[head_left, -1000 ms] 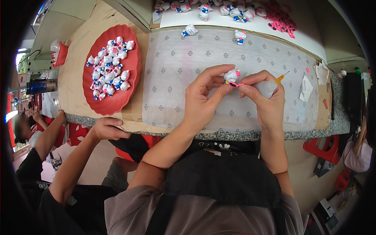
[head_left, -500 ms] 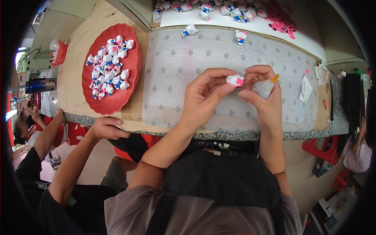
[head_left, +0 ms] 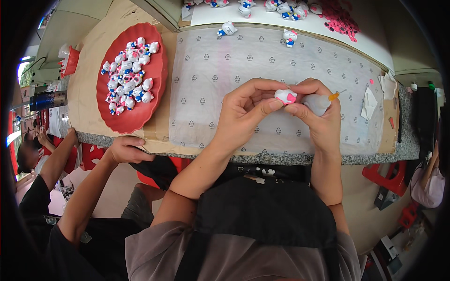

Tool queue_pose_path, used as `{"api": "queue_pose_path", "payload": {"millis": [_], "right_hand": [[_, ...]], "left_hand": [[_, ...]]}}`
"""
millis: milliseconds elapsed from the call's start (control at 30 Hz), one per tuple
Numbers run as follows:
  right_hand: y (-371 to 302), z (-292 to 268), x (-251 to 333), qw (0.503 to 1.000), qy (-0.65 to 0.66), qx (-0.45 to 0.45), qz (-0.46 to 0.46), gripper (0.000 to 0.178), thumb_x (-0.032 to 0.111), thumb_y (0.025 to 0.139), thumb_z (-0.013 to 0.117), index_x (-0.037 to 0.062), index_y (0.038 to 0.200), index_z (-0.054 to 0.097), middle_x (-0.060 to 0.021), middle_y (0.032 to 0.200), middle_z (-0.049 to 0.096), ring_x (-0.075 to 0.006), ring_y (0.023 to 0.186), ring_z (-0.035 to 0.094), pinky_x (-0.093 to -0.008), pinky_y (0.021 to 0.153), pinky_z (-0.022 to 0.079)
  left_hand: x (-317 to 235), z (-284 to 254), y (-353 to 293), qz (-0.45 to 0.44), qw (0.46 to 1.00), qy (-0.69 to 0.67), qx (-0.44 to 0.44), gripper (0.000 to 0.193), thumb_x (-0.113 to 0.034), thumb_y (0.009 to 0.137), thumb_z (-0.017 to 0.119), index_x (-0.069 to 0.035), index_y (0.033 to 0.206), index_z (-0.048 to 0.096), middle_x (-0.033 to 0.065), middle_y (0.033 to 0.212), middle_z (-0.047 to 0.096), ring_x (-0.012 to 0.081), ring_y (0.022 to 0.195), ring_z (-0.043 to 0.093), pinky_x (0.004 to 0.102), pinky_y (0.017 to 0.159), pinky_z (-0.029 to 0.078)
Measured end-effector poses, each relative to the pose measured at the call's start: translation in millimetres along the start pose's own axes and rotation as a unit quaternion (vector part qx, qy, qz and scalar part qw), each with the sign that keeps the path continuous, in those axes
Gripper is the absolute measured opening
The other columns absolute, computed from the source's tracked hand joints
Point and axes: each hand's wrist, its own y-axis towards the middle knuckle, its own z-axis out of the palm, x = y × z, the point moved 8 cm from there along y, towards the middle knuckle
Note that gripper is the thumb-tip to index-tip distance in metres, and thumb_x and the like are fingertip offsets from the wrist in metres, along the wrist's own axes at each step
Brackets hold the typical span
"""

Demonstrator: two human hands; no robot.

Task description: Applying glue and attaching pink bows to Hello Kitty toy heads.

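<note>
Between the thumb and fingers of my left hand (head_left: 243,112) is a small white cat figurine piece (head_left: 284,96) with a pink bow. My right hand (head_left: 323,129) is closed round a translucent squeeze bottle (head_left: 317,105), whose orange needle tip (head_left: 333,96) points up and to the right, away from the figurine. The right thumb and forefinger reach the figurine's right side, seemingly touching it. Both hands hover over a pale printed sheet (head_left: 206,79) on the bench. The figurine's lower part is hidden by the fingers.
At left, a red scalloped plate (head_left: 157,89) holds many similar figurines. Two figurines, one lying (head_left: 228,29) and one face-up (head_left: 289,38), rest at the sheet's far edge. Pink pieces (head_left: 342,25) are heaped on the shelf. A co-worker's hand (head_left: 129,150) grips the bench edge.
My right fingertips have come in against the figurine, which has shifted slightly right and turned. The bottle has tilted further to the right. The view has moved a little.
</note>
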Motion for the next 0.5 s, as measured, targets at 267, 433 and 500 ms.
{"api": "queue_pose_path", "payload": {"millis": [267, 433, 500], "right_hand": [[-1.5, -0.3, -4.5, 0.999, 0.000, -0.022, 0.037, 0.024, 0.000, 0.067, 0.062, -0.0009, 0.090, 0.058, -0.0026, 0.070, 0.055, -0.0065, 0.063, 0.048, -0.0184, 0.055, 0.038], [-2.7, 0.6, -6.8, 0.998, 0.003, -0.029, 0.046, 0.022, -0.001, 0.067, 0.062, -0.0017, 0.089, 0.058, -0.0026, 0.068, 0.055, -0.0067, 0.062, 0.048, -0.0186, 0.055, 0.039], [-2.6, -0.6, -6.7, 0.999, -0.003, -0.028, 0.039, 0.022, -0.001, 0.067, 0.062, -0.0018, 0.089, 0.057, -0.0027, 0.068, 0.055, -0.0067, 0.062, 0.048, -0.0186, 0.055, 0.039]], "left_hand": [[0.0, -0.9, -2.1, 0.005, 0.999, 0.029, -0.022, 0.022, -0.001, 0.077, 0.054, 0.002, 0.099, 0.052, 0.0077, 0.094, 0.056, 0.0129, 0.086, 0.054, 0.0229, 0.075, 0.043], [0.0, -4.8, -2.9, 0.025, 0.995, 0.080, -0.045, 0.022, -0.003, 0.077, 0.054, 0.001, 0.099, 0.053, 0.0068, 0.093, 0.056, 0.0128, 0.086, 0.054, 0.0237, 0.076, 0.042], [0.1, -3.9, -3.5, 0.035, 0.994, 0.093, -0.048, 0.022, -0.003, 0.077, 0.054, 0.000, 0.099, 0.053, 0.0070, 0.093, 0.057, 0.0129, 0.085, 0.054, 0.0240, 0.076, 0.042]]}}
